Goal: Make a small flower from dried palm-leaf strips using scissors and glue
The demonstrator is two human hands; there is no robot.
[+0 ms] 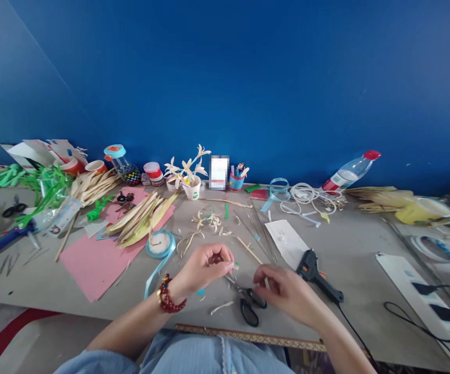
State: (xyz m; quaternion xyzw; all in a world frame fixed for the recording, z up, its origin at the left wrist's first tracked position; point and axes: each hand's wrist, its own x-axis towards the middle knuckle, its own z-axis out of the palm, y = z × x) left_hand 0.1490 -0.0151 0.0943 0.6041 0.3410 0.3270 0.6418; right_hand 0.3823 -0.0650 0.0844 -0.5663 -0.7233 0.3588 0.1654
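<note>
My left hand (209,264), a red bead bracelet on its wrist, is closed in a pinch on something small and pale with a bit of green, too small to name. To its right, my right hand (274,284) is slightly blurred, its fingers curled over the black handles of the scissors (250,311); whether it touches them I cannot tell. The scissor blades point up towards my left hand. Beyond my hands lie pale husk flowers (209,221) and thin husk strips (188,244). A white cup (193,190) holds husk flowers on stems.
A black glue gun (318,278) lies right of my right hand, its cable running to the front edge. Blue ribbon on a roll (160,244), pink paper (96,265) and husks (137,221) are on the left. At the right are a power strip (415,296) and a leaning bottle (349,174).
</note>
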